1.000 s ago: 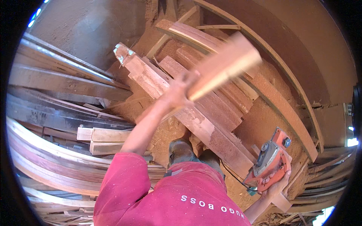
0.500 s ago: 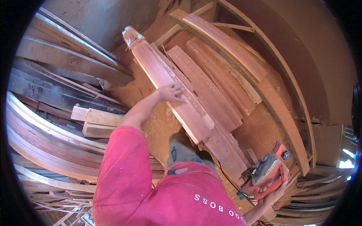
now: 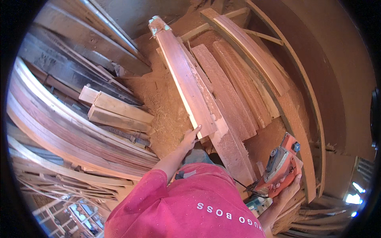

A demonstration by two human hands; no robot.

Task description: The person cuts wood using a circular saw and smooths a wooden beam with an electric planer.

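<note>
My left hand (image 3: 190, 139) grips the near left corner of a reddish-brown plank (image 3: 184, 81), its thumb over the edge and the other fingers partly hidden. The plank has a pale left edge and a smooth face. It lies lengthwise on a longer, sawdust-covered beam (image 3: 234, 158), its far end near a block (image 3: 158, 24) with pale green patches. At the lower right, my right hand (image 3: 287, 188) is closed round the handle of an orange electric hand planer (image 3: 278, 168), tipped on its side with its metal sole showing.
Several dusty boards (image 3: 226, 91) lie right of the plank. Beyond them a curved beam (image 3: 285, 115) carries another plank (image 3: 254, 55). Curved lumber (image 3: 75, 131) is stacked at the left, near short pale blocks (image 3: 119, 111). Sawdust (image 3: 168, 107) covers the ground. The planer's dark cord runs near my body.
My left hand has moved from the middle of the plank's face to its near end and closed on the corner. The planer stays in my right hand. The view has shifted.
</note>
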